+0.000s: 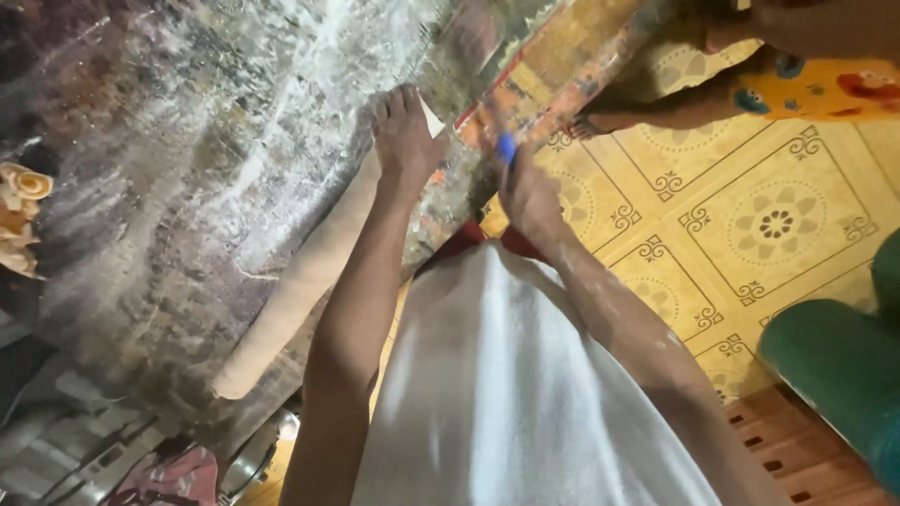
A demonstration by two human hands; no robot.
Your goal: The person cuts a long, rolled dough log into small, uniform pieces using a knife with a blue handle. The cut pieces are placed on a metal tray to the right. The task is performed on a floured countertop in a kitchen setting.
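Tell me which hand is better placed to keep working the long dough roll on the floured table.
Left, probably. The left hand already rests on one end of the long dough roll on the floured table. The right hand is off the roll at the table edge, holding a small blue object.

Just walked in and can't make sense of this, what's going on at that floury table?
A person in a white apron leans over a flour-dusted table. Their left hand presses on one end of a long roll of dough. Their right hand is at the table's edge with something small and blue. Shaped dough pieces lie at the far left.
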